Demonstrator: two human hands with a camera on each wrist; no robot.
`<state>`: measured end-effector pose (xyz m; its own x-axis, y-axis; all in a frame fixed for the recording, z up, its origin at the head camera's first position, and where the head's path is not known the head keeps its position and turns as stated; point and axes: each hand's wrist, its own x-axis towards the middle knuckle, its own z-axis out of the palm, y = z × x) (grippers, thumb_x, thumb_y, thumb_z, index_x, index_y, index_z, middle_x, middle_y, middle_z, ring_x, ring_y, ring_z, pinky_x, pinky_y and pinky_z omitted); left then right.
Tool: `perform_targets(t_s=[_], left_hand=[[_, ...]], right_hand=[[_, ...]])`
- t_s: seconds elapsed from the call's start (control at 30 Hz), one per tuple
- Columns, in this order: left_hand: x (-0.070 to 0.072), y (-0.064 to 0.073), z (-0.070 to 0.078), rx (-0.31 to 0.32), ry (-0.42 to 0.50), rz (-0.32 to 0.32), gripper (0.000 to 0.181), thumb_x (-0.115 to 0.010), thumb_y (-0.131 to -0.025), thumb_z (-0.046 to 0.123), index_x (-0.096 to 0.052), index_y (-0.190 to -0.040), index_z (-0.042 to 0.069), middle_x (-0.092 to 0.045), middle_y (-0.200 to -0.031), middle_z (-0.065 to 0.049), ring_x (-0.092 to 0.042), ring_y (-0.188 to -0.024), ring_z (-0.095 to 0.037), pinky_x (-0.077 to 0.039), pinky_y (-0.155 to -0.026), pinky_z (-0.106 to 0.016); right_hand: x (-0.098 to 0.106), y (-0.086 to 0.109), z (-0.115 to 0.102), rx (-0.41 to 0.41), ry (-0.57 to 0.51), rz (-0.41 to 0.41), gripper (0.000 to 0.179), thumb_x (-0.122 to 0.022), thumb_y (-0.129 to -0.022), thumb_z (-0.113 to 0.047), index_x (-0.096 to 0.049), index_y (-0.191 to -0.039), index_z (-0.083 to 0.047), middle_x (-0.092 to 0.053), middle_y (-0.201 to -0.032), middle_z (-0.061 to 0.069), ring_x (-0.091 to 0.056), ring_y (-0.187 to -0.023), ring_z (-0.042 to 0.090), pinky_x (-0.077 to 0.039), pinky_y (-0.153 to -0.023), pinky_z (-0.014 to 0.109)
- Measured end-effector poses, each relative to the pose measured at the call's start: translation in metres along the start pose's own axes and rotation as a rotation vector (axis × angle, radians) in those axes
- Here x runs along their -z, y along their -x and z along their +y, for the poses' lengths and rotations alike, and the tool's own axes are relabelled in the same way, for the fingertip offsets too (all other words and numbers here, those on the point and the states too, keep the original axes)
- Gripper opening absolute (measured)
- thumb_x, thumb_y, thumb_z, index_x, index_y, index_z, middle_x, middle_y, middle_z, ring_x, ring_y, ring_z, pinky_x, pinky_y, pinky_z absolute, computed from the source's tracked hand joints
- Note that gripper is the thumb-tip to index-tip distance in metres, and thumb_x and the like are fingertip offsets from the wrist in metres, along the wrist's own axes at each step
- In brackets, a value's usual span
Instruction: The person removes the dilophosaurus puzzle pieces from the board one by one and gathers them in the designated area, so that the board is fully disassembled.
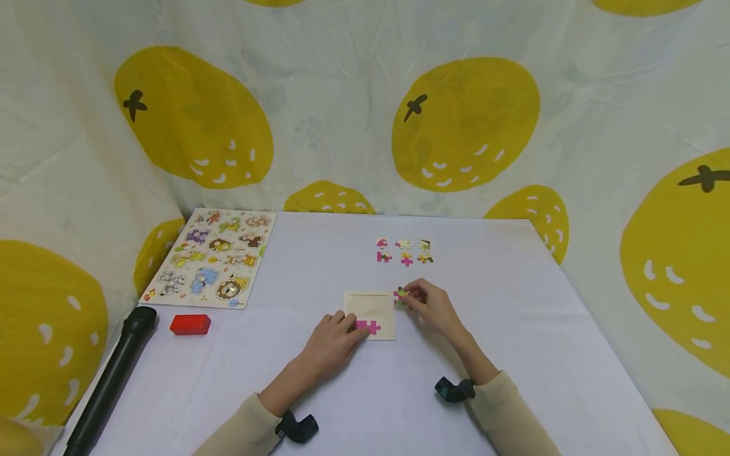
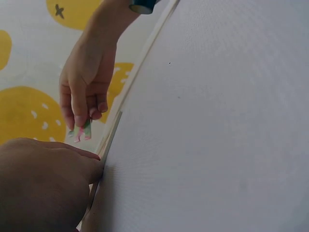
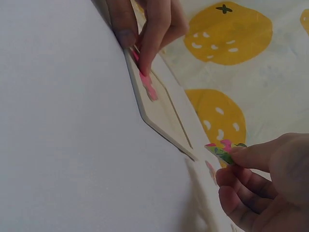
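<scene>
A square wooden puzzle tray (image 1: 372, 308) lies on the table, with pink jigsaw pieces (image 1: 374, 327) fitted along its near side. My left hand (image 1: 333, 342) holds the tray at its near left corner; in the right wrist view its thumb is at the outer edge and a fingertip presses on the pink pieces (image 3: 150, 89). Just beyond the tray's right side, my right hand (image 1: 435, 310) pinches a green, white and pink jigsaw piece (image 3: 223, 152) between thumb and fingertips. The right wrist view shows this piece tilted near the tray's corner.
Several loose jigsaw pieces (image 1: 406, 259) lie in two rows behind the tray. An animal puzzle board (image 1: 213, 259) is at the back left, with a red block (image 1: 191, 324) in front. A long black cylindrical object (image 1: 114, 380) runs along the left edge. A patterned curtain (image 1: 336, 126) hangs behind.
</scene>
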<state>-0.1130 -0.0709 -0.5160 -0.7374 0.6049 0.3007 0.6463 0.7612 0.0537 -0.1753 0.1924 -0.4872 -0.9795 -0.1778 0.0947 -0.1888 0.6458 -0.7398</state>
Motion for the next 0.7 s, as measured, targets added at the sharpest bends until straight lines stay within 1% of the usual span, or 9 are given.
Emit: perform_targets(t_s=[0.17,0.43,0.7], left_hand=[[0.0,0.0,0.001,0.003,0.0,-0.003,0.024,-0.064,-0.098,0.03,-0.07,-0.121,0.031,-0.059,-0.099,0.002,-0.047,-0.089,-0.015,-0.049,-0.083,-0.03],[-0.001,0.0,0.0,0.004,0.005,-0.001,0.024,-0.064,-0.098,0.03,-0.071,-0.12,0.031,-0.059,-0.099,0.002,-0.046,-0.089,-0.015,-0.048,-0.081,-0.03],[-0.003,0.0,0.0,0.002,0.003,0.009,0.024,-0.065,-0.097,0.03,-0.071,-0.121,0.031,-0.059,-0.099,0.002,-0.047,-0.089,-0.015,-0.048,-0.082,-0.031]], right_hand=[[0.009,-0.008,0.006,-0.045,-0.008,0.031,0.021,-0.07,-0.094,-0.015,-0.067,-0.113,-0.006,-0.069,-0.091,0.009,-0.06,-0.075,0.015,-0.047,-0.061,0.019],[0.019,-0.026,0.024,-0.136,-0.071,0.079,0.024,-0.068,-0.095,-0.014,-0.064,-0.115,-0.002,-0.069,-0.096,0.015,-0.066,-0.077,0.021,-0.051,-0.061,0.02],[0.03,-0.04,0.042,-0.195,-0.054,0.099,0.025,-0.066,-0.096,-0.017,-0.064,-0.116,-0.002,-0.069,-0.098,0.016,-0.066,-0.076,0.018,-0.051,-0.061,0.022]])
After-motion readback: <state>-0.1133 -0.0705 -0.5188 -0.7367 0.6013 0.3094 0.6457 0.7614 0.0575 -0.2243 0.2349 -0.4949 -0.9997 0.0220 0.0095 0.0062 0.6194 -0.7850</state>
